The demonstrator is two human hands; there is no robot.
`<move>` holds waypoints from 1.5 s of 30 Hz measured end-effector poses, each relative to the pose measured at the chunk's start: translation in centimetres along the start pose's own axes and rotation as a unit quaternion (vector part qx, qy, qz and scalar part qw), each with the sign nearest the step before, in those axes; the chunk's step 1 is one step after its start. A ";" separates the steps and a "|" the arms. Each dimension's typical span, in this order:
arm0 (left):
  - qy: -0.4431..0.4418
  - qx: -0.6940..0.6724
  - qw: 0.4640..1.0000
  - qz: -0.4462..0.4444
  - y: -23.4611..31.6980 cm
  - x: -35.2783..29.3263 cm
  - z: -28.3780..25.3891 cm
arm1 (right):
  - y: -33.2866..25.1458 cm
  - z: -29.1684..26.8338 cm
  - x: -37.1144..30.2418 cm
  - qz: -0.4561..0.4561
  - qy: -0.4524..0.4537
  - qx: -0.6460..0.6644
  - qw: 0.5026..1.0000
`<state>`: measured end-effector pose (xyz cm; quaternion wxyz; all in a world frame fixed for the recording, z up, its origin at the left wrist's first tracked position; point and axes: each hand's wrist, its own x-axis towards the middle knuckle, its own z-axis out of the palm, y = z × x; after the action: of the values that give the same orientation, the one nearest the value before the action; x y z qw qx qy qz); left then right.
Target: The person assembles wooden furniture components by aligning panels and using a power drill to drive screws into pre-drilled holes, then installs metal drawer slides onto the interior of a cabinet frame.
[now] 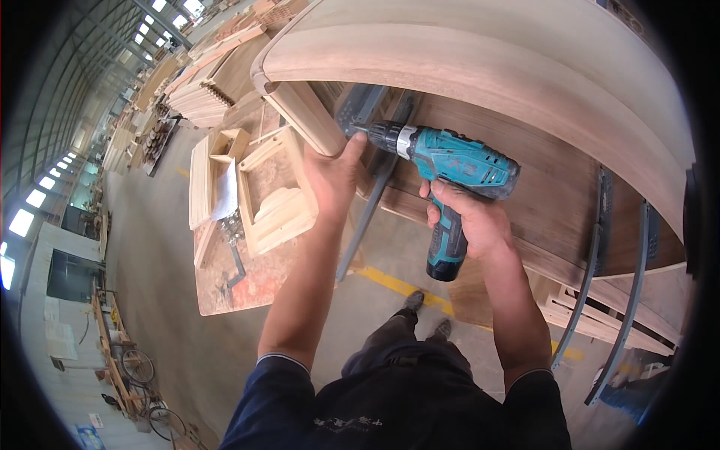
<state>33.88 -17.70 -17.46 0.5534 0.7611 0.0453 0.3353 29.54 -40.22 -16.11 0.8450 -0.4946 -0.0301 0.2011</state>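
Observation:
My right hand (pixel 472 214) is closed around the grip of a teal and black cordless drill (pixel 461 161). The drill lies level, its chuck and bit pointing left into an open bay of a wooden cabinet (pixel 480 56). My left hand (pixel 334 172) grips the cabinet's front corner post (pixel 307 116), its thumb close to the bit's tip; most of its fingers are hidden. Behind the chuck, a metal drawer slide (pixel 379 187) sticks out of the bay toward me. Whether a screw sits at the bit is too small to tell.
Two more drawer slides (pixel 630 300) jut out at the right. On the left, a worn work board (pixel 225 292) bears wooden frames (pixel 281 202), paper and loose hardware. Stacked wooden parts (pixel 202 94) stand beyond. Another person's blue clothing (pixel 630 394) shows at the lower right.

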 end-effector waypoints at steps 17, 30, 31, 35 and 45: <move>-0.034 -0.001 0.999 0.042 -0.9 -0.9 -0.3 | 1.9 1.0 1.1 -0.020 -0.012 0.047 0.999; -0.039 0.000 0.998 0.050 -1.5 -0.9 -0.5 | 1.5 1.1 1.3 0.052 -0.009 0.127 0.990; -0.041 -0.038 0.997 0.050 -1.5 -1.0 -0.3 | 1.5 1.0 1.4 0.052 -0.006 0.127 0.991; -0.038 -0.006 0.998 0.051 -0.6 -1.2 -0.6 | 1.5 0.3 1.5 0.040 -0.031 0.116 0.992; -0.028 -0.361 0.847 -0.389 5.6 -2.0 -0.6 | 0.9 -0.3 1.3 0.039 -0.008 0.087 0.995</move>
<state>30.30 -20.26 -13.37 0.8753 0.4367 0.1977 0.0638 30.53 -39.57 -17.20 0.8763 -0.4181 0.0002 0.2392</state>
